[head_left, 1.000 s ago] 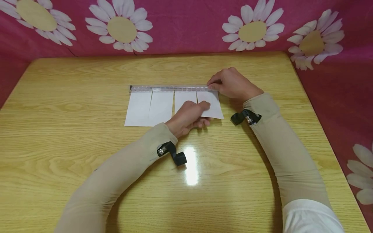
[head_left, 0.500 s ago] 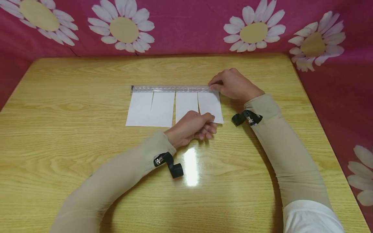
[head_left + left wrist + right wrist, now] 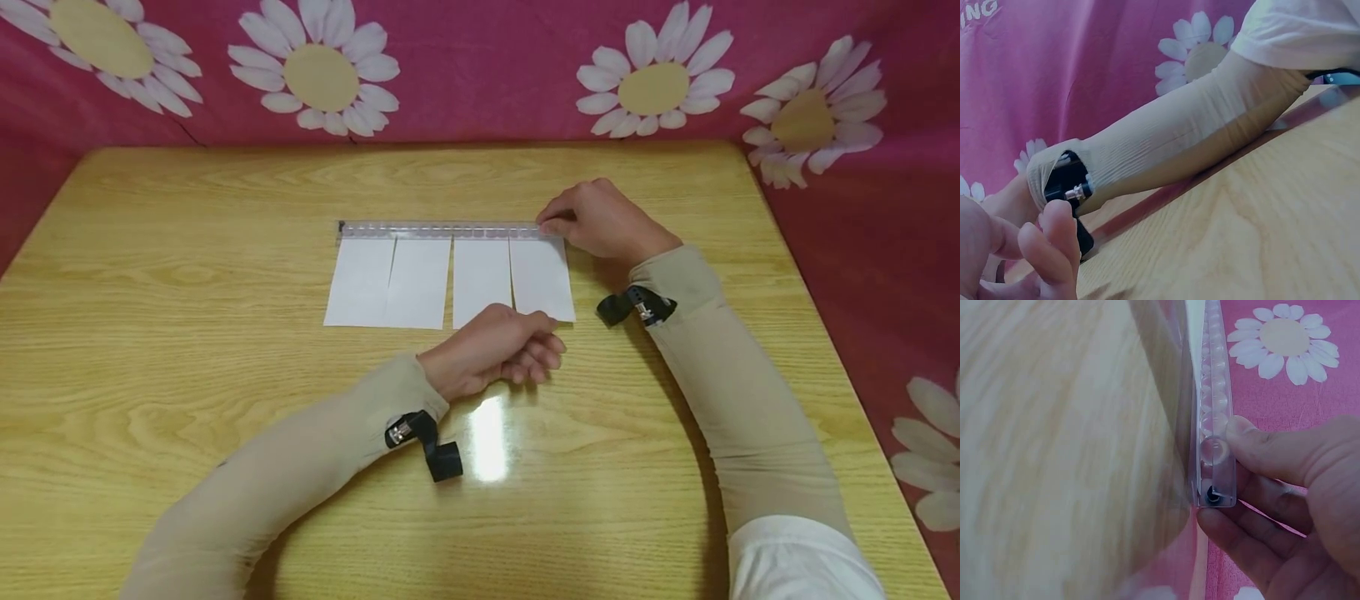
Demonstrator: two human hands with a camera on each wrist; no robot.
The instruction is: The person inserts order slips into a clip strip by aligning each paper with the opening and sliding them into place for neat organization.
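Observation:
Lying flat on the wooden table, a white paper sheet (image 3: 420, 283) is divided by narrow slits into several strips. A clear plastic strip (image 3: 435, 230) with a row of round shapes runs along its far edge. My right hand (image 3: 611, 218) pinches the right end of that plastic strip; in the right wrist view, thumb and fingers grip the strip beside its small black end piece (image 3: 1213, 494). My left hand (image 3: 498, 350) is at the near edge of the rightmost paper strips, thumb tip at the edge, fingers loosely bent. The left wrist view shows no paper in the fingers.
Pink cloth with large daisies (image 3: 652, 87) hangs behind and beside the table (image 3: 187, 275). Black straps (image 3: 438, 454) dangle from both sleeve cuffs. A bright reflection shows on the tabletop before my left hand.
My left hand has slid toward me along the rightmost paper strip to its near edge. That strip, raised earlier, now lies flatter. My right hand keeps its grip in place.

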